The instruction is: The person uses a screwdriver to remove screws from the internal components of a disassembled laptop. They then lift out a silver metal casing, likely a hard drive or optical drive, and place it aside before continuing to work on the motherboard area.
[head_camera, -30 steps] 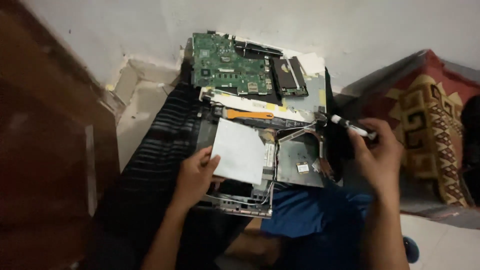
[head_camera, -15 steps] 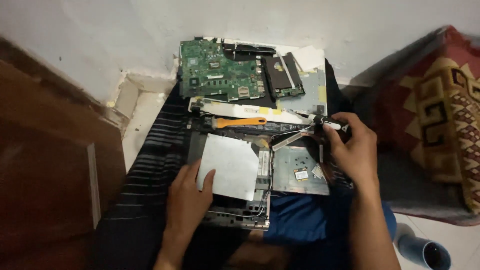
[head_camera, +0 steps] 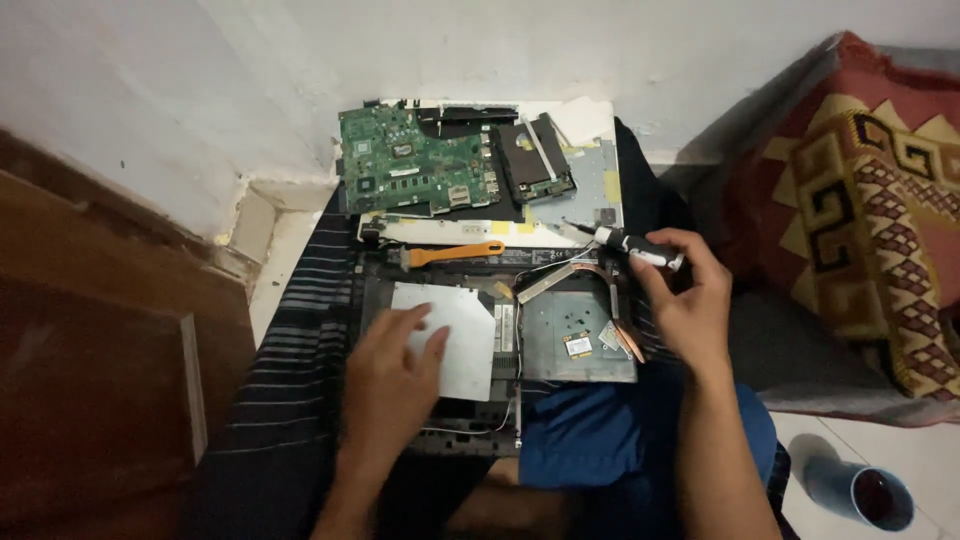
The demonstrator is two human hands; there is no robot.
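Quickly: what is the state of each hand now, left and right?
Left hand: open, lying flat on the white plate of the opened laptop.
Right hand: closed, holding a screwdriver.

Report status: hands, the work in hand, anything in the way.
Left hand flat on white panel of opened laptop chassis. Right hand grips screwdriver. Orange pry tool lies just beyond, apart from both.
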